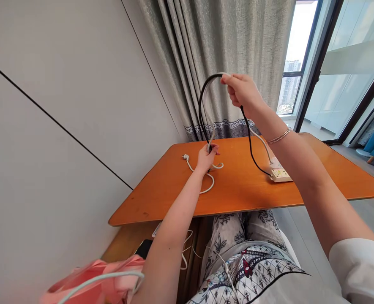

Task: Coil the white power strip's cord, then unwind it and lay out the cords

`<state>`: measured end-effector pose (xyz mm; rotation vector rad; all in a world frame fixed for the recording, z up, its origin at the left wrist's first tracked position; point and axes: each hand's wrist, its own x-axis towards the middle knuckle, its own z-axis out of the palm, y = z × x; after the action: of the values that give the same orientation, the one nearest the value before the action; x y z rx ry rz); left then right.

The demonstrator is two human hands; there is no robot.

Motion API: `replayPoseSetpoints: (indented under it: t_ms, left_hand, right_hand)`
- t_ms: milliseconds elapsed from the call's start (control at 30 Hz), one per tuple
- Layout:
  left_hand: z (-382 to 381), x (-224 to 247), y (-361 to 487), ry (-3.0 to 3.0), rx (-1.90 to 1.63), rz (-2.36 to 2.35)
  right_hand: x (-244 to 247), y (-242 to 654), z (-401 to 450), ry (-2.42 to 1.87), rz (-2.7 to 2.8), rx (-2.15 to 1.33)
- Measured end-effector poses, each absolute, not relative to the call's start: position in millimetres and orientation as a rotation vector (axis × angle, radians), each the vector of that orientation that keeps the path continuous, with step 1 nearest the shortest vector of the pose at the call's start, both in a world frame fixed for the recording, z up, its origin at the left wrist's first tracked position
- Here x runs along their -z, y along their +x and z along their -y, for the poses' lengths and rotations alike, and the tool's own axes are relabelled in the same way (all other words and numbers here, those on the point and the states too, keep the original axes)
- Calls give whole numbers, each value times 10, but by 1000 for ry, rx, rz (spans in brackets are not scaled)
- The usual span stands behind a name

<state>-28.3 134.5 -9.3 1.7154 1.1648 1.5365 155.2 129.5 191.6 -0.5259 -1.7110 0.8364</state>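
My right hand is raised above the far part of the table, its fingers closed around a black cable and a white cable. Both cables arch over to my left hand, which grips them low over the tabletop. From the right hand they drop to a cream power strip and a white power strip behind it, partly hidden by my right forearm. A white plug lies left of my left hand, its cord curling loosely on the wood.
The orange-brown wooden table spans in front of my lap. Grey curtains hang behind it, beside a window. A pink bag, a dark phone-like object and thin white cords are below the table's near edge at left.
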Motion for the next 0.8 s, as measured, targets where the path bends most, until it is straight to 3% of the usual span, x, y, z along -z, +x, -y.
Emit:
replayPoseSetpoints:
  t_ms: [367,633,800]
  left_hand:
    - [-1275,392,-4,1657,-1355,-932]
    - [-1008,136,164,1474,-1307,-571]
    - [-769,73,476,1716,-1137,-770]
  right_hand:
    - [-2596,1424,-588,-491,1346,-960]
    - [-2650,1354,-470,-466,1341,-965]
    - [-2612,1291,-482,-499,1339,-985]
